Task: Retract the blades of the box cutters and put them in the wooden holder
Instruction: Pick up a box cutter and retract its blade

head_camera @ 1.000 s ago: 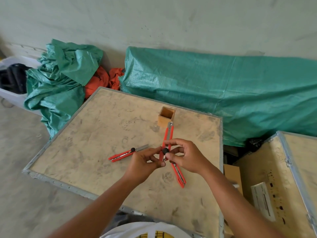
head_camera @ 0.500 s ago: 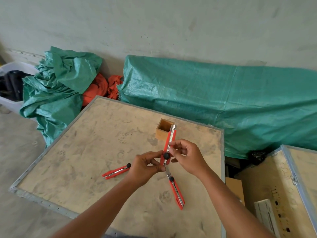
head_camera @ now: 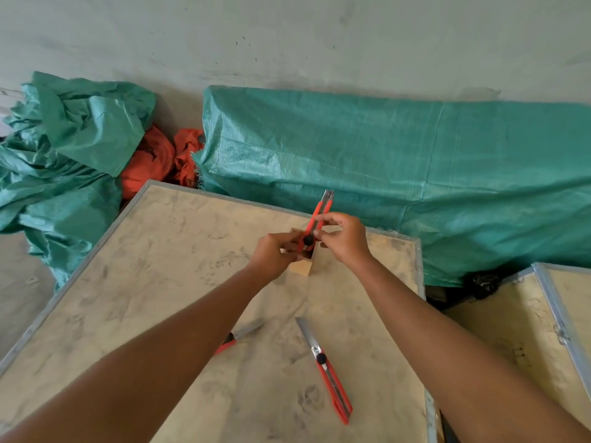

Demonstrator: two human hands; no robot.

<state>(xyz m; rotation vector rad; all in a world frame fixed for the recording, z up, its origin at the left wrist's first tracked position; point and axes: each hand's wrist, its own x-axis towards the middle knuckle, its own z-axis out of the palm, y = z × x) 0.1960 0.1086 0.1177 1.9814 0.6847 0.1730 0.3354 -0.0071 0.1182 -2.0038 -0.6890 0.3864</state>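
Observation:
Both hands hold one red box cutter [head_camera: 321, 210] nearly upright over the small wooden holder [head_camera: 302, 267]. My left hand [head_camera: 277, 252] grips its lower end by the black knob, my right hand [head_camera: 343, 237] pinches its middle. A short metal tip shows at its top. The hands hide most of the holder, so I cannot tell whether the cutter's lower end is inside it. A second red cutter [head_camera: 331, 375] lies on the table [head_camera: 134, 282] with its blade out. A third cutter [head_camera: 238, 336], blade out, is partly hidden under my left forearm.
The table is a dusty board with a metal rim, its right edge near the holder. Green tarpaulins [head_camera: 415, 174] and orange cloth [head_camera: 153, 158] lie behind it. A second framed board [head_camera: 511, 330] stands low at the right.
Both hands have carried the held cutter forward from mid-table to above the wooden holder. The two other cutters stay lying on the table. My view has shifted forward.

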